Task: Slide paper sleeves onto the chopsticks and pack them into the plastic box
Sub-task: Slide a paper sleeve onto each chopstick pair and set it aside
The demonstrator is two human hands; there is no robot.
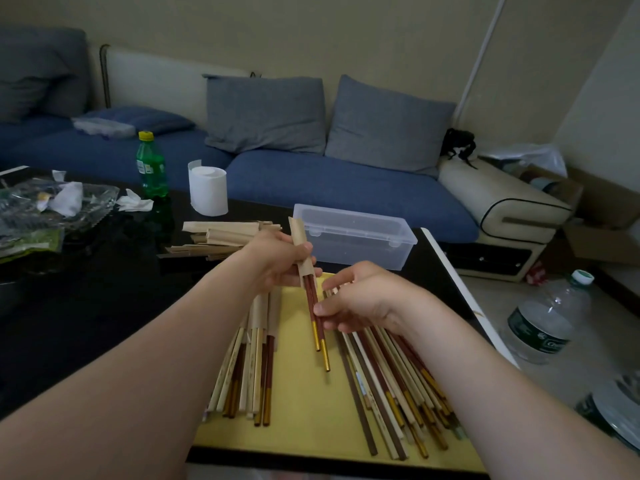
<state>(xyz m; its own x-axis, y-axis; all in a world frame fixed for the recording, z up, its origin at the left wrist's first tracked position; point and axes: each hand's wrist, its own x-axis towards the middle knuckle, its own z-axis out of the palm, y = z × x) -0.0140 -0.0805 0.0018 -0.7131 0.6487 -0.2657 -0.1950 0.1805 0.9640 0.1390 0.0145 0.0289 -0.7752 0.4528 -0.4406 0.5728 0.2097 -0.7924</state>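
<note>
My left hand [273,261] is clamped on the paper sleeve [300,244], held upright. A red-and-gold chopstick pair [311,296] sits partly inside it. My right hand [363,299] pinches that pair just below the sleeve. The plastic box [353,237] stands lidless on the surface [104,271], just beyond both hands.

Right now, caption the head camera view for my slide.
Left hand holds a paper sleeve; right hand pinches the red-and-gold chopstick pair partly inside it, plastic box behind.
</note>
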